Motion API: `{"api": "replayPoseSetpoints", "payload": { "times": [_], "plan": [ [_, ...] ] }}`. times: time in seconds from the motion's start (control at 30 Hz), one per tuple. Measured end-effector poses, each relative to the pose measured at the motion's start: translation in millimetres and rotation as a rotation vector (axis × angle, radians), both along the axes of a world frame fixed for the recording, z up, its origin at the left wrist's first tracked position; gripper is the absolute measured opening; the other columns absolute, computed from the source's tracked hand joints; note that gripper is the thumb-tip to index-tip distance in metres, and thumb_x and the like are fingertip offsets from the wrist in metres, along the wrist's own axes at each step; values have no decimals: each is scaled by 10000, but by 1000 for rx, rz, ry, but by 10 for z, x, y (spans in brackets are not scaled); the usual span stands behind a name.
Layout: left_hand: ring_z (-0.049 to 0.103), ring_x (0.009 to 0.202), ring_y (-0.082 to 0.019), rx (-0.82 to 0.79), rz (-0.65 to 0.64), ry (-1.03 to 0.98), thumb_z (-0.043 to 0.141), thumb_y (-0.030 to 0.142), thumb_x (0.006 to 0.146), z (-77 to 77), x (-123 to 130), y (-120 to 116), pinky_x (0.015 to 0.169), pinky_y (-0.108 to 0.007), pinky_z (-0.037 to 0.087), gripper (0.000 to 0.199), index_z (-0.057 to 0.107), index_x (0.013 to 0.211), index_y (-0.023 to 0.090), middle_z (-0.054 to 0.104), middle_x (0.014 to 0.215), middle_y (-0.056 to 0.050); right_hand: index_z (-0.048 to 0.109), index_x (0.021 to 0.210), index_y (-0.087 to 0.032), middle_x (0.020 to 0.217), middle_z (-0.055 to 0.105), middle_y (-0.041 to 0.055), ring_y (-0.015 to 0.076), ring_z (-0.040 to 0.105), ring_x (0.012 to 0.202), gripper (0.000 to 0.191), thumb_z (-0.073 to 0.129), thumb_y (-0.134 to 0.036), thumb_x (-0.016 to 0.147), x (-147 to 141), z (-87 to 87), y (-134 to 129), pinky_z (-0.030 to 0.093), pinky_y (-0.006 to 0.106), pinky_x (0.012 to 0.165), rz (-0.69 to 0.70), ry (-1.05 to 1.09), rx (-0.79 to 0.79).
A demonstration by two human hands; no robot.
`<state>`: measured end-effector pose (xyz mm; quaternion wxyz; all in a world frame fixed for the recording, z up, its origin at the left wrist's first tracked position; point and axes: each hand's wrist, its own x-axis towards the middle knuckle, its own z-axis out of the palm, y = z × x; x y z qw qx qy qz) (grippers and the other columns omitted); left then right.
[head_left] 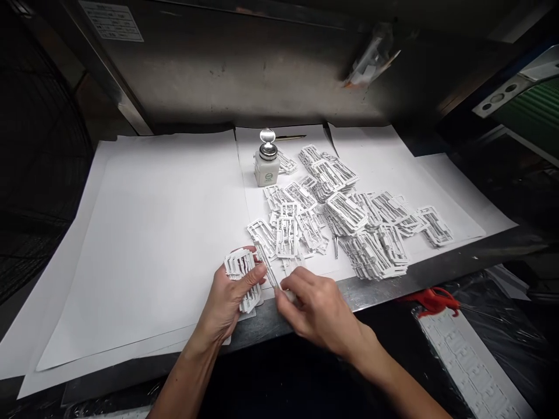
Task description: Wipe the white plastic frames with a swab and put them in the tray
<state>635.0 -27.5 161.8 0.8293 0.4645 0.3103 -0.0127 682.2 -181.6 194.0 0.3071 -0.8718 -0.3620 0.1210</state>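
My left hand (229, 297) is wrapped round a stack of white plastic frames (244, 276), its thumb pressed on top, near the table's front edge. Just to the right, my right hand (312, 302) pinches one white frame (268, 265) by its lower end; this frame is tilted and seen nearly edge-on beside the stack. Beyond both hands lie loose white frames (287, 235), overlapping one another. Farther right are thicker piles of similar frames (373, 256).
White paper sheets (152, 233) cover the metal table. A bottle with a raised metal lid (266, 166) stands behind the loose frames. Red-handled scissors (434, 301) lie below the table edge at right, by a white moulded sheet (469, 361). A metal wall rises behind.
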Motion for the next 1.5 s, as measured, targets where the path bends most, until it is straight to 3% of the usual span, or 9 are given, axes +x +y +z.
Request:
{"api": "replayPoseSetpoints", "payload": {
  "times": [0.07, 0.17, 0.4, 0.5, 0.63, 0.83, 1.1, 1.37, 1.5],
  "plan": [
    [642, 806, -186, 28, 8, -32, 746, 240, 665, -3, -10, -36, 730, -282, 517, 428, 614, 1060, 139, 686, 902, -73, 610, 777, -138, 718, 548, 40, 115, 468, 541, 163, 488, -197, 869, -58, 18, 19, 359, 255, 510, 79, -13, -33],
    [656, 844, -232, -59, -14, -24, 702, 262, 707, 16, -37, -33, 737, -319, 528, 349, 638, 1020, 121, 703, 885, -99, 636, 860, -150, 765, 584, 28, 105, 510, 568, 115, 537, -210, 868, -55, 80, -38, 404, 235, 535, 119, 152, 66],
    [686, 722, -253, -268, -19, 32, 678, 290, 684, 40, -91, -2, 584, -299, 558, 330, 666, 969, 125, 719, 809, -124, 670, 862, -176, 797, 635, 28, 130, 585, 709, 113, 586, -250, 871, 221, 84, -89, 479, 232, 583, -163, 256, 380],
    [687, 666, -239, -278, -43, 17, 673, 282, 699, -2, -104, -36, 578, -297, 563, 331, 662, 995, 134, 720, 785, -103, 664, 957, -183, 900, 636, 42, 137, 603, 780, 150, 617, -281, 854, 259, 61, 106, 519, 238, 640, -135, 223, 467],
    [689, 699, -228, -313, -61, -20, 635, 274, 751, -55, -135, -30, 609, -290, 563, 281, 666, 1000, 147, 723, 826, -87, 653, 888, -143, 848, 625, 50, 121, 587, 695, 92, 586, -199, 856, 290, 53, 219, 510, 231, 615, -69, 60, 356],
    [687, 744, -219, -373, -89, -3, 619, 285, 765, -38, -140, 53, 618, -270, 555, 303, 662, 1018, 123, 721, 874, -120, 637, 820, -149, 793, 615, 42, 120, 547, 598, 57, 583, -168, 829, 323, 40, 13, 456, 261, 580, -280, -81, 97],
    [688, 773, -232, -415, -21, 24, 598, 267, 774, -59, -125, 77, 675, -294, 566, 253, 684, 967, 127, 726, 882, -108, 634, 933, -166, 886, 614, 42, 126, 577, 722, 101, 559, -193, 871, 298, 115, 187, 473, 237, 666, -168, 2, 261],
    [687, 802, -222, -408, 102, -9, 642, 256, 725, -71, -76, 159, 705, -281, 560, 301, 681, 991, 121, 730, 856, -95, 645, 875, -165, 810, 592, 16, 105, 538, 639, 84, 565, -189, 863, 29, 79, -16, 438, 222, 593, 119, 272, 65],
    [689, 775, -216, -417, 95, -12, 634, 242, 729, -65, -73, 171, 691, -285, 563, 288, 681, 986, 119, 730, 852, -94, 647, 862, -169, 805, 596, 9, 103, 545, 653, 85, 571, -207, 866, 35, 66, -34, 443, 220, 609, 8, 318, 138]
  ]
}}
